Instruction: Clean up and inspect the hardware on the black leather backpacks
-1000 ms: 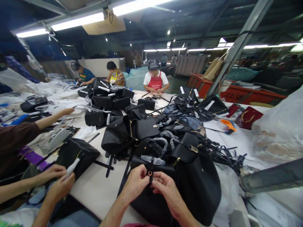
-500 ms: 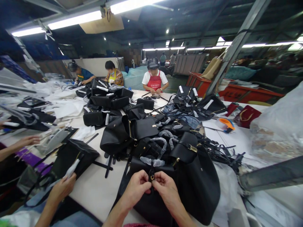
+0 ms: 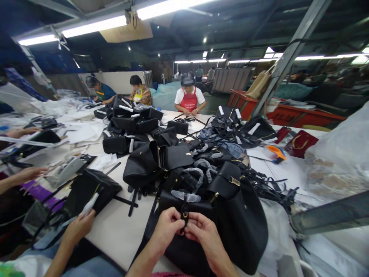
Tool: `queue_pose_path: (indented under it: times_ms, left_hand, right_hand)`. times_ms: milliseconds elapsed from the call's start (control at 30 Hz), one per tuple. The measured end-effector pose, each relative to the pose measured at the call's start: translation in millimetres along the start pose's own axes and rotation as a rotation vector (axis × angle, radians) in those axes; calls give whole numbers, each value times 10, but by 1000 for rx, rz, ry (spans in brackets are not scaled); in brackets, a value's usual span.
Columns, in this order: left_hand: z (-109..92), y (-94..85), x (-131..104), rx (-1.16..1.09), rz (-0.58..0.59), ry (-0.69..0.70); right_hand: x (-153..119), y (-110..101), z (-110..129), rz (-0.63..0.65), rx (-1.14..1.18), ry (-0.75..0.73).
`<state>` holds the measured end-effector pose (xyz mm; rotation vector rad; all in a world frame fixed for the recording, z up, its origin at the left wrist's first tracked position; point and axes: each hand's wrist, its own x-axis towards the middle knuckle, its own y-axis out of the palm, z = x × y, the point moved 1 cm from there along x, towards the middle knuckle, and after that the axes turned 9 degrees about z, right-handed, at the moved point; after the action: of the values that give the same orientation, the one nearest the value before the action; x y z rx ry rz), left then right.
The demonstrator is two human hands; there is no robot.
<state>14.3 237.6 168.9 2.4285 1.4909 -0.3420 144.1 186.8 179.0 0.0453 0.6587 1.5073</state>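
Black strap (image 3: 185, 203), lower centre, carries its buckle (image 3: 185, 214); left hand (image 3: 168, 227) and right hand (image 3: 204, 230) pinch the strap below, fastening unclear.

Strap (image 3: 185, 215) on front bag (image 3: 184, 252); bag pile (image 3: 144, 165) behind; plastic sheeting (image 3: 276, 221) right.

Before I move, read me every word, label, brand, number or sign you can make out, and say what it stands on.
None reads surely.
Red apron of the person across: pale lettering, too blurred.
Orange-red bin: dark characters, too blurred.
Black flap mid-pile: gold marks, too small.
Gold plate on the nearer bag: cannot tell whether it is marked.
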Motion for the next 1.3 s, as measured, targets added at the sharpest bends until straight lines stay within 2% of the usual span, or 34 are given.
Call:
queue_pose_path:
  times_ms: [267,400,600,700,800,933,1067,1200,1300]
  left_hand:
    - [71,77,-84,-150,55,-73]
    - [139,118,-136,-201,102,-87]
    - [154,24,-128,-443,88,-81]
    - [108,-17,-115,-475,55,-57]
    - [68,-10,-127,-238,-3,67]
    - [61,-3,-182,419,-110,380]
    - [86,0,-225,906,-165,662]
    - [75,54,-213,1243,-266,852]
    - [67,109,-157,1289,-334,920]
  right_hand:
    - [68,2,-93,-103,-100,-63]
    - [81,-34,-85,-75,-107,-108]
    - [54,-115,-92,-87,-137,-40]
    - [57,-129,-102,-84,-177,-31]
    - [64,-126,-95,-68,-186,-19]
    - [47,-91,-61,-44,-162,-10]
    - [43,-59,-61,-19,-172,-65]
    - [68,-85,-108,-47,-453,-228]
    - [74,-112,-166,-116,-737,-328]
